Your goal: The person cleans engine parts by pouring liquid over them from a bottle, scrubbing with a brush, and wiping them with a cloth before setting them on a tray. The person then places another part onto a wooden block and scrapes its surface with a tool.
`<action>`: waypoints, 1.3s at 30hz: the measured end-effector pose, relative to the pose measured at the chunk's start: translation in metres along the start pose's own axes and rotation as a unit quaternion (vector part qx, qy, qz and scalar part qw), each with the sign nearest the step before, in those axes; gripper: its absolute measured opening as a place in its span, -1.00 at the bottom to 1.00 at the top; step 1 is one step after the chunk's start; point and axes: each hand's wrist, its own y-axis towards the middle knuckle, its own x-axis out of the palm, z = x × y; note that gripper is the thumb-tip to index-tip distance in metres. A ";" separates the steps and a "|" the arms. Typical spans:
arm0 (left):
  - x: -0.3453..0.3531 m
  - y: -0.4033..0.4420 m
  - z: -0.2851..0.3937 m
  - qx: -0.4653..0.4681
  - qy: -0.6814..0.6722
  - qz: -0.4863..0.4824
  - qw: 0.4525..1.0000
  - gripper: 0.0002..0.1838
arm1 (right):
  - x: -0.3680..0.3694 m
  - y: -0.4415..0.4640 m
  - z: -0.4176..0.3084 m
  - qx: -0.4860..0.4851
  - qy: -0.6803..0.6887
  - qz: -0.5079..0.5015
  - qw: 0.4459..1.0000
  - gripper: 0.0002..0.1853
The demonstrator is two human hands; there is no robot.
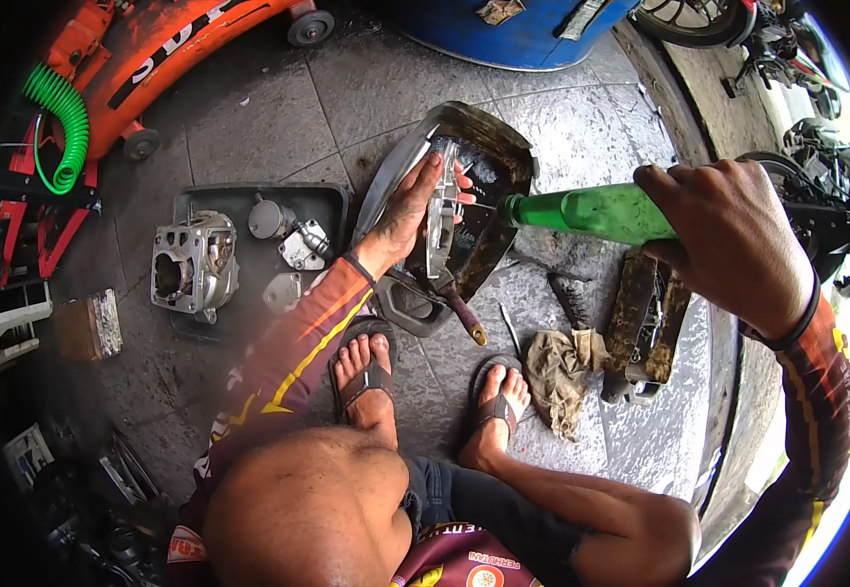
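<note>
My left hand (412, 210) grips a shiny metal engine part (441, 220), held on edge over a dirty open pan (505, 147). Wrapped round a green bottle (596, 213), my right hand (728, 230) holds it nearly level, its mouth pointing left toward the metal part. A thin stream of liquid shows between the bottle mouth and the part. Some bubbly liquid lies in the pan. A brush with a dark red handle (462, 315) leans at the pan's near edge, below the part.
At the left, a black tray (335, 201) holds an engine block (193, 266) and smaller metal parts. A brown rag (557, 382) and a grimy long tray (630, 303) lie front right. An orange compressor (170, 59) and blue drum (503, 34) stand behind; motorcycles stand right.
</note>
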 end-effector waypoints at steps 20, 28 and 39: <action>0.016 -0.001 0.029 0.307 0.495 -0.037 0.812 -0.11 | 0.003 -0.012 -0.001 0.026 -0.058 -0.018 0.998 -0.44; 0.031 0.000 -0.007 0.301 0.593 0.095 0.741 -0.15 | 0.001 -0.022 0.001 0.012 -0.032 0.033 0.999 -0.56; 0.015 0.014 -0.014 0.188 0.464 0.043 0.864 -0.77 | 0.011 -0.017 0.005 0.011 -0.034 0.040 0.999 -0.62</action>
